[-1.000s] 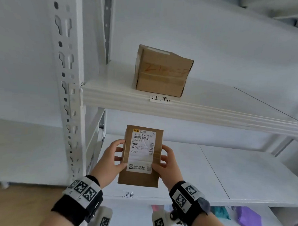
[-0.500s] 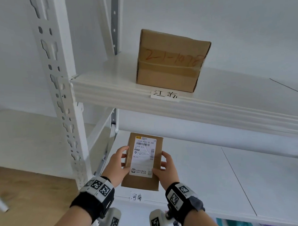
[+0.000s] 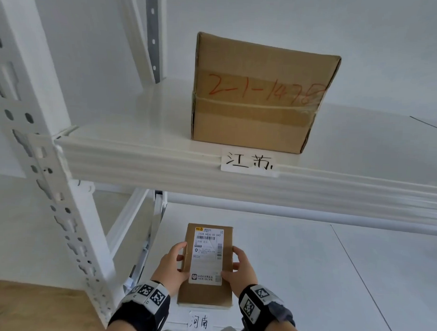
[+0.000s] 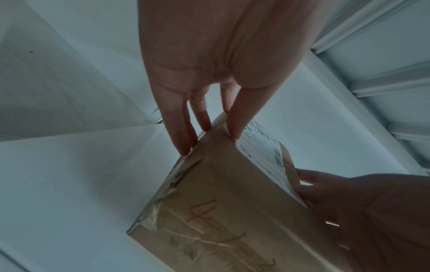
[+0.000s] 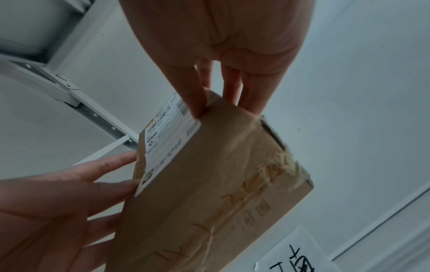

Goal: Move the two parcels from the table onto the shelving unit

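A small brown parcel (image 3: 206, 264) with a white shipping label lies lengthwise at the front of the lower shelf (image 3: 307, 280), held between both hands. My left hand (image 3: 174, 263) grips its left edge, thumb on top and fingers down the side (image 4: 184, 132). My right hand (image 3: 238, 267) grips the right edge the same way (image 5: 197, 99). Whether the parcel (image 4: 221, 202) rests on the shelf, I cannot tell. A larger taped brown box (image 3: 259, 97) with red writing stands on the upper shelf (image 3: 138, 162).
A white perforated upright post (image 3: 51, 184) stands at the left. Handwritten paper labels are stuck to the upper shelf edge (image 3: 248, 161) and the lower shelf edge (image 3: 199, 322). The lower shelf extends bare to the right of the parcel.
Both hands have carried the small parcel forward and down onto the front of the lower shelf. The view has drawn closer to the shelving.
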The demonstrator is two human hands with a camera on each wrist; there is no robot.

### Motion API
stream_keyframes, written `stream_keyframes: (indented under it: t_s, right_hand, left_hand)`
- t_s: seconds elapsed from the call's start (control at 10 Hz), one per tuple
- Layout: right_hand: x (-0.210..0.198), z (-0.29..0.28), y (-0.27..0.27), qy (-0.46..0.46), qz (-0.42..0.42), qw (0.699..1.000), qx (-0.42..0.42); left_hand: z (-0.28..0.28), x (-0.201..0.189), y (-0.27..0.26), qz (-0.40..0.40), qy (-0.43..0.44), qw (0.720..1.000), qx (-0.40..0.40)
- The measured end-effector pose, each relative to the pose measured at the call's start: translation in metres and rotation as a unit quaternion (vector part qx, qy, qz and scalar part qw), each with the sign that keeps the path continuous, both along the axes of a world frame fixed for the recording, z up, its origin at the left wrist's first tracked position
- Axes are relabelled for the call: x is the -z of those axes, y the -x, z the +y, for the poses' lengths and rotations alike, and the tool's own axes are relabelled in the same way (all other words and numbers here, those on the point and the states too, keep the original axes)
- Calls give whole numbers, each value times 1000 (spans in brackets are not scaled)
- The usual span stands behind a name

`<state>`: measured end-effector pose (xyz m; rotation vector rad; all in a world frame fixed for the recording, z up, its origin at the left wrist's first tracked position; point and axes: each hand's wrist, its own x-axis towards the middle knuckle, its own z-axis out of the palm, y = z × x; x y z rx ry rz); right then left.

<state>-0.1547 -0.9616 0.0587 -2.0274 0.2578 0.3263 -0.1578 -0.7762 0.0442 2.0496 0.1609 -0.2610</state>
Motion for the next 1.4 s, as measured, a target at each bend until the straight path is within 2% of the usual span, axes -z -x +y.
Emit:
stream_keyframes:
  t_s: [0.3, 0.5, 0.7, 1.0, 1.2, 1.4]
  right_hand:
    - [18, 1, -16, 46, 34, 998, -2]
    - [26, 2, -20, 65, 42, 997, 11]
    - [27, 1, -19, 81, 41, 996, 2]
    - [10, 4, -15, 120, 24, 992, -21]
    - [-10, -1, -6, 145, -2, 989, -43]
    - [-30, -7, 7, 181, -58, 981, -48]
  left_hand:
    - [-6, 14, -21, 30, -50, 998, 25]
    - [-13, 19, -30, 3, -72, 996, 51]
    - [-15, 27, -30, 19, -99, 994, 35]
    - [-14, 18, -27, 13, -157, 987, 15]
    - [-15, 0, -13, -18, -197, 980, 9]
    - [-21, -33, 4, -114, -247, 962, -1]
